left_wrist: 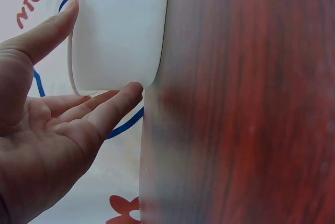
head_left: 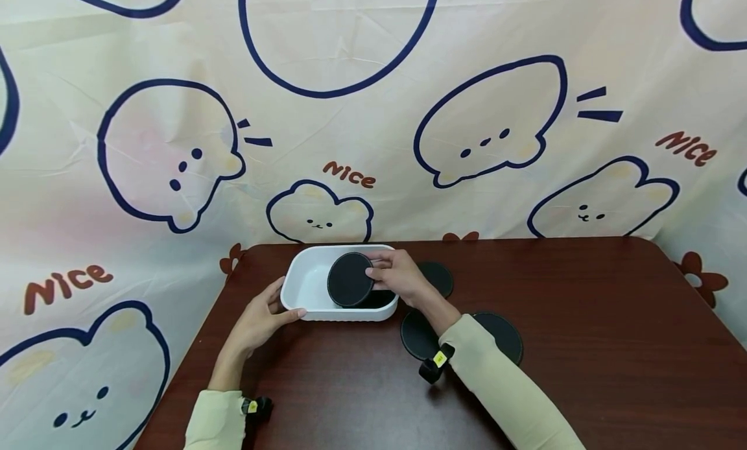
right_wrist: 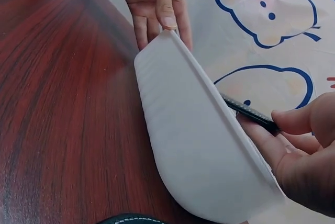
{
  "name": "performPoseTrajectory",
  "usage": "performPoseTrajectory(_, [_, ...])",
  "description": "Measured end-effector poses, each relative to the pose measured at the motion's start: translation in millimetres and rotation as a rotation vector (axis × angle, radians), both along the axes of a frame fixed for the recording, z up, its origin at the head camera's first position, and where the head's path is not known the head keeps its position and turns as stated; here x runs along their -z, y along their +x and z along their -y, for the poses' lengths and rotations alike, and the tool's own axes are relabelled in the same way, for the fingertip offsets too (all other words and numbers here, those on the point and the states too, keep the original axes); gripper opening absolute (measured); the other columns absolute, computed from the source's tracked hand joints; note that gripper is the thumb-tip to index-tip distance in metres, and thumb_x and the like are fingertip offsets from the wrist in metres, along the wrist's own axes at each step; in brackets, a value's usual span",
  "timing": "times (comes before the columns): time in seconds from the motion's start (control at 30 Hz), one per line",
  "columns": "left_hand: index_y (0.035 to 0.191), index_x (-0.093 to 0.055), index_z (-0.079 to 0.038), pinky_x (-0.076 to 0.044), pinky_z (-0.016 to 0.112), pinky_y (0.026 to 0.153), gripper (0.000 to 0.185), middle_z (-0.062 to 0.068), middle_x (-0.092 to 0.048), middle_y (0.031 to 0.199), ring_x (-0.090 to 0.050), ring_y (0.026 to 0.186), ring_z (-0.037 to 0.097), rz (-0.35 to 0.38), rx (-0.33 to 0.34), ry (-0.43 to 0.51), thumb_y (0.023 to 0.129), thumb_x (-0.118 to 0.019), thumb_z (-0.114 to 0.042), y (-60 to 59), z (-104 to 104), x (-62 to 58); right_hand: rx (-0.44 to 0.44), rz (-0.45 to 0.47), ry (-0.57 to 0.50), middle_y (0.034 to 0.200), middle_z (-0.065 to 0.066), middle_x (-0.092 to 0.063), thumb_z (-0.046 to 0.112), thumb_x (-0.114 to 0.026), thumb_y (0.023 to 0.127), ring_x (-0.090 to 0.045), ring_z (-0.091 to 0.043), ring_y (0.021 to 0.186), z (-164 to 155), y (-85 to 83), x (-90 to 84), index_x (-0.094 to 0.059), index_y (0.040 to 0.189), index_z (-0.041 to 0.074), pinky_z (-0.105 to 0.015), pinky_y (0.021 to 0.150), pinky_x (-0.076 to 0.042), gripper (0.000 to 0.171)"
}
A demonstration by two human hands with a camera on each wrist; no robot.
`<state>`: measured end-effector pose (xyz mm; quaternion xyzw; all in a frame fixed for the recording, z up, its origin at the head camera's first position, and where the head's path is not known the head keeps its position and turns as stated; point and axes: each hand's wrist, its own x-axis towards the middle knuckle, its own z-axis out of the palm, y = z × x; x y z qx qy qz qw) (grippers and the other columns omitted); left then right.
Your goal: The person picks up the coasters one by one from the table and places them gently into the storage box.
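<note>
A white plastic storage box [head_left: 309, 284] with rounded corners stands near the table's far edge. My left hand [head_left: 260, 318] holds its left end, thumb at the near corner and fingers against the end wall; the left wrist view shows this hand [left_wrist: 57, 114] close up. Over the box, my right hand [head_left: 399, 275] pinches a round black coaster [head_left: 350, 279] by its right edge, the disc tilted. In the right wrist view the coaster [right_wrist: 251, 114] appears edge-on between thumb and fingers, partly behind the box wall. Another dark coaster [head_left: 380, 299] lies inside the box, mostly hidden.
Right of the box, more black coasters lie on the brown wooden table [head_left: 613, 320]: one farther back [head_left: 439, 278], one nearer [head_left: 415, 333] and one partly under the right forearm [head_left: 504, 336]. A cartoon-printed cloth [head_left: 350, 132] hangs behind the table.
</note>
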<state>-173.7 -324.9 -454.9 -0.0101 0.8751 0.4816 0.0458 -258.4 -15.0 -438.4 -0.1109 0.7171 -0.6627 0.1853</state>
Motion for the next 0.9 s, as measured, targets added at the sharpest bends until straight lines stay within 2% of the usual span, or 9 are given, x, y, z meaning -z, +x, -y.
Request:
performPoseTrajectory(0.2, [0.170,-0.027,-0.009,-0.062,0.031,0.100,0.095,0.022,-0.046,0.167,-0.064,0.136,0.039,-0.004,0.008,0.002,0.096,-0.084,-0.023,-0.4,0.4,0.5,-0.003,-0.390,0.412,0.144,-0.015,-0.070,0.016,-0.070,0.105,-0.072,-0.032,0.127,0.7,7.8,-2.1,-0.069,0.143,0.008,-0.047,0.101,-0.062,0.039])
performPoseTrajectory(0.27, [0.170,-0.028,-0.009,-0.062,0.033,0.101,0.095,0.022,-0.046,0.166,-0.065,0.136,0.039,-0.007,0.008,0.002,0.096,-0.084,-0.023,-0.5,0.1,0.5,0.012,-0.457,0.468,0.147,-0.013,-0.069,0.019,-0.070,0.105,-0.070,-0.032,0.131,-0.9,9.6,-4.2,-0.069,0.144,0.008,-0.049,0.105,-0.060,0.040])
performPoseTrajectory(0.47, [0.170,-0.028,-0.008,-0.061,0.039,0.103,0.094,0.023,-0.048,0.165,-0.066,0.134,0.040,-0.014,0.007,-0.008,0.095,-0.084,-0.023,0.1,-0.5,-0.3,0.013,-0.393,0.347,0.147,-0.013,-0.069,0.021,-0.071,0.105,-0.069,-0.031,0.133,-17.9,7.1,-7.1,-0.067,0.145,0.006,-0.049,0.107,-0.059,0.043])
performPoseTrajectory(0.63, [0.170,-0.028,-0.009,-0.061,0.038,0.103,0.095,0.022,-0.047,0.166,-0.065,0.134,0.041,-0.016,0.006,-0.007,0.095,-0.084,-0.023,0.2,0.1,-1.7,0.011,-0.346,0.246,0.144,-0.014,-0.070,0.020,-0.069,0.106,-0.070,-0.033,0.130,-38.9,7.3,-8.4,-0.066,0.145,0.004,-0.049,0.109,-0.058,0.042])
performPoseTrajectory(0.83, [0.170,-0.028,-0.009,-0.061,0.033,0.101,0.094,0.022,-0.047,0.166,-0.065,0.134,0.040,-0.019,0.010,-0.011,0.095,-0.084,-0.023,0.5,-0.4,-1.3,-0.010,-0.219,0.102,0.147,-0.021,-0.066,0.022,-0.069,0.106,-0.070,-0.032,0.131,-63.0,9.5,-8.9,-0.061,0.149,0.004,-0.045,0.106,-0.060,0.047])
performPoseTrajectory(0.9, [0.170,-0.028,-0.009,-0.062,0.034,0.102,0.094,0.023,-0.047,0.165,-0.065,0.134,0.040,-0.019,0.012,-0.012,0.095,-0.084,-0.024,0.7,-0.9,-1.2,-0.017,-0.172,0.065,0.150,-0.023,-0.063,0.022,-0.070,0.106,-0.069,-0.033,0.132,-70.7,10.3,-9.0,-0.059,0.151,0.003,-0.047,0.107,-0.059,0.050])
